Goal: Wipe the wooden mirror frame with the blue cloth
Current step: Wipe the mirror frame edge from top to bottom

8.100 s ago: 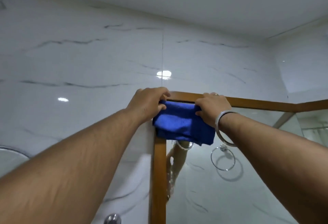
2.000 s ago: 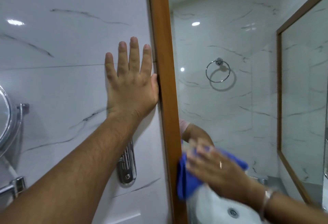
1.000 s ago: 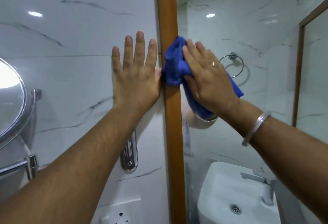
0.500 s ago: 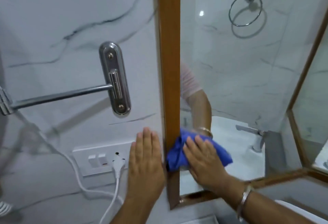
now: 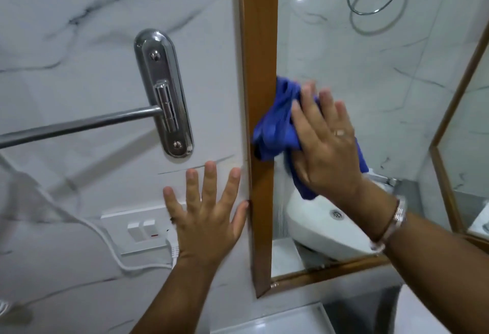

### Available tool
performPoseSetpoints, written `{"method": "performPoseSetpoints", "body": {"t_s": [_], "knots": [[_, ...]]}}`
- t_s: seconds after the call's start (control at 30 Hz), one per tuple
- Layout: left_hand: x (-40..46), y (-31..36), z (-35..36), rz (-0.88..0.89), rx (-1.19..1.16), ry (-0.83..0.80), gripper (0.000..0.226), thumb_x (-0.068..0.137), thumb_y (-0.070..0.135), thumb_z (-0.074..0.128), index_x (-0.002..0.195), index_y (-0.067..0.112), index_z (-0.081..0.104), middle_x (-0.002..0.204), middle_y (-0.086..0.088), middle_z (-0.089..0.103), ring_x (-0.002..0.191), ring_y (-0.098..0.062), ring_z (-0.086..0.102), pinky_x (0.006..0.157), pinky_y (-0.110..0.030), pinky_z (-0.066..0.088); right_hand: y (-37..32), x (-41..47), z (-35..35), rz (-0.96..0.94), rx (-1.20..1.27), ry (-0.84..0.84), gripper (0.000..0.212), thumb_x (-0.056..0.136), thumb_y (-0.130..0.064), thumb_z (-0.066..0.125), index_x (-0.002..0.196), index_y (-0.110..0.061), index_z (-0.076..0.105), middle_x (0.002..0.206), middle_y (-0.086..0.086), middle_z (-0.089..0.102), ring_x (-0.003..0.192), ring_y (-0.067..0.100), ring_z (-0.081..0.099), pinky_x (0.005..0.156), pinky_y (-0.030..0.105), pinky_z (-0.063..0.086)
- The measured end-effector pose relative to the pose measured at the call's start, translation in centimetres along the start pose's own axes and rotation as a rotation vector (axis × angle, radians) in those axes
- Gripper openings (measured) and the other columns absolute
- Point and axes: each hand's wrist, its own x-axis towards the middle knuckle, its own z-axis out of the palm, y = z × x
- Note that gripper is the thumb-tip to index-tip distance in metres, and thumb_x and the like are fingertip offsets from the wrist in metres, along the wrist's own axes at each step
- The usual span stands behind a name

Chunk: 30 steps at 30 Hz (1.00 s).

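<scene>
Right hand (image 5: pixel 326 146) spread flat, fingers extended, pressing the blue cloth (image 5: pixel 277 124) against the inner edge of the left upright of the wooden mirror frame (image 5: pixel 260 69); not clenched round the fabric, only pinning it under palm and fingers. Left hand (image 5: pixel 206 217) open, 5 digits splayed on the marble wall (image 5: pixel 79 3), thumb just touching the frame's outer edge, bracing. Cloth bunched, part on the wood, part lying over the mirror glass (image 5: pixel 344 56), roughly halfway up the visible length of the upright.

Judged as mid-stroke along the left upright, bottom rail (image 5: pixel 330 274) probably yet to wipe.

Risks from here:
- Cloth slipping out from under the flat palm, since nothing grips it; likely cause, a fast stroke or lighter pressure
- Smearing the glass rather than the wood, because much of the fabric rides on the mirror
- Missing the outer face of the frame, with the cloth sitting on the inner side only
- Left hand drifting down onto the switch plate (image 5: pixel 137 230) and the plug with white cable (image 5: pixel 116 257) just beside it, if the brace slides lower
</scene>
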Motion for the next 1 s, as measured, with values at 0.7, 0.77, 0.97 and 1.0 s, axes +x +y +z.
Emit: {"method": "performPoseSetpoints", "body": {"t_s": [0.7,0.77,0.97,1.0], "knots": [[0.3,0.2,-0.6,-0.01,-0.032,-0.05,0.083,0.094,0.06,0.041,0.161,0.027,0.004,0.167,-0.016,0.002,0.154,-0.034,-0.019,0.112,-0.072,0.009,-3.7,-4.9,-0.6,0.028,0.083,-0.181,0.065,0.088,-0.026,0.048,0.144,-0.002,0.026,0.152,0.022,0.028,0.143,0.041,0.017,0.12,0.043,0.004],[0.2,0.2,-0.7,-0.008,-0.035,-0.038,0.082,0.096,0.061,0.039,0.161,0.027,0.004,0.166,-0.016,0.006,0.154,-0.033,-0.019,0.113,-0.071,0.007,-1.4,3.5,-0.8,0.106,0.085,-0.012,0.063,0.089,-0.024,0.05,0.144,-0.001,0.028,0.15,0.027,0.033,0.14,0.041,0.022,0.121,0.04,0.003],[0.1,0.2,-0.4,-0.007,-0.027,-0.037,0.08,0.097,0.063,0.035,0.161,0.027,0.005,0.168,-0.011,-0.018,0.154,-0.034,-0.018,0.114,-0.07,0.005,-1.6,4.3,0.0,0.076,0.159,0.078,0.067,0.086,-0.015,0.052,0.148,-0.007,0.028,0.154,0.019,0.031,0.147,0.03,0.02,0.121,0.048,0.018],[0.1,0.2,-0.4,-0.01,-0.031,-0.038,0.08,0.096,0.063,0.036,0.161,0.028,0.005,0.168,-0.012,-0.014,0.154,-0.034,-0.017,0.114,-0.071,0.007,-2.4,1.3,0.3,0.078,0.19,0.016,0.075,0.084,-0.019,0.053,0.151,-0.012,0.021,0.157,0.014,0.024,0.15,0.026,0.014,0.121,0.048,0.015]]}}
